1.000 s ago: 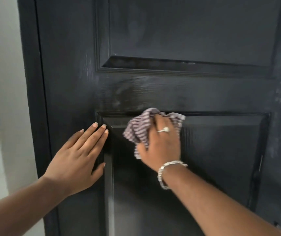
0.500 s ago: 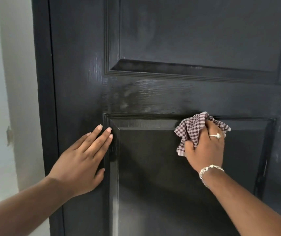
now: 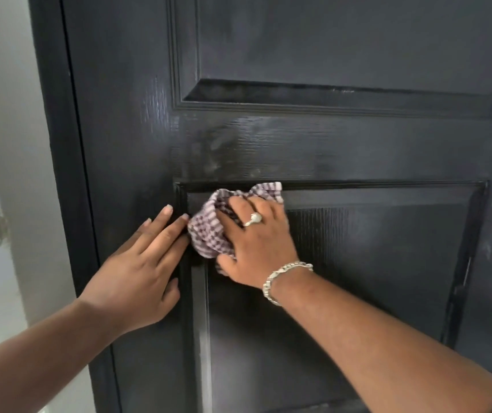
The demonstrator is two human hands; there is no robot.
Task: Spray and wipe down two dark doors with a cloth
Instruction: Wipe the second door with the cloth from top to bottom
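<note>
Black-painted, wood-grained panelled door [image 3: 343, 150] fills most of the view, its lower recessed panel [image 3: 372, 278] framed by moulding. At that panel's upper left corner, the right hand [image 3: 256, 242] bunches a crumpled brown-and-white checked cloth [image 3: 209, 231] against the door, fingers curled over it; a silver ring [image 3: 253, 219] sits on one finger and a silver chain bracelet [image 3: 283, 278] on the wrist. The left hand [image 3: 137, 269] lies flat on the door's left stile just beside the cloth, fingers straight and close together, fingertips at the moulding's corner. Pale dusty smears mark the door's right edge. A white wall [image 3: 6, 144] borders the dark door frame [image 3: 60, 174] at left.
</note>
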